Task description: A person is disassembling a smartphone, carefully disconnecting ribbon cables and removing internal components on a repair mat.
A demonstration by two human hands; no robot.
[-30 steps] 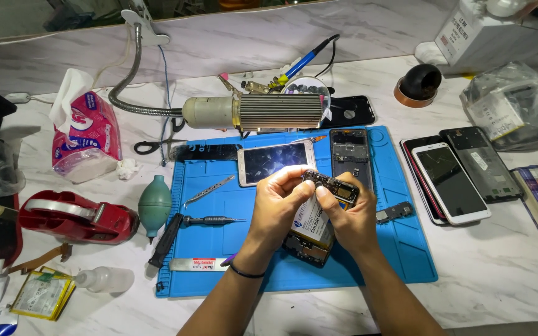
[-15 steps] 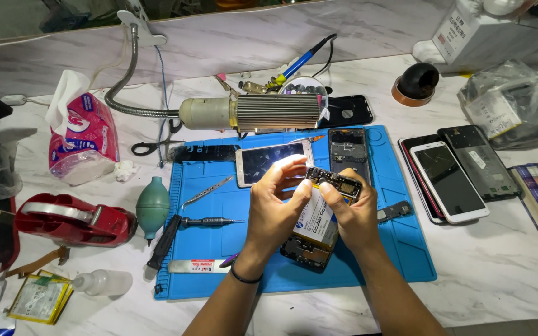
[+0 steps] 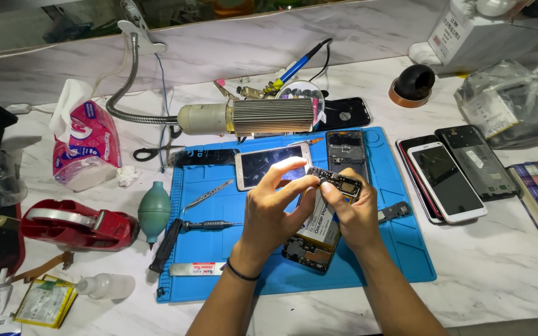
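Two bare hands meet above a blue work mat [image 3: 400, 255] on a pale marble counter [image 3: 499, 280]. Together they hold a small dark circuit board [image 3: 339, 181], raised over an opened phone [image 3: 314, 239] lying on the mat. The board's long axis runs from upper left to lower right, sloping slightly down toward the right. The left hand [image 3: 275, 208] has its grip pinched on the board's left end with fingertips and thumb; the right hand [image 3: 355, 214] has its grip closed on the right end from below. Compared with a second ago, the hands and board have stayed in nearly the same spot over the mat.

A white battery with a printed label shows inside the opened phone. At far left stands a pink and white tissue pack [image 3: 85, 146]. A small yellow-edged flat packet [image 3: 46, 302] lies at bottom left. A white box with a printed label [image 3: 474, 37] sits at top right, beside a clear plastic bag [image 3: 509, 102].
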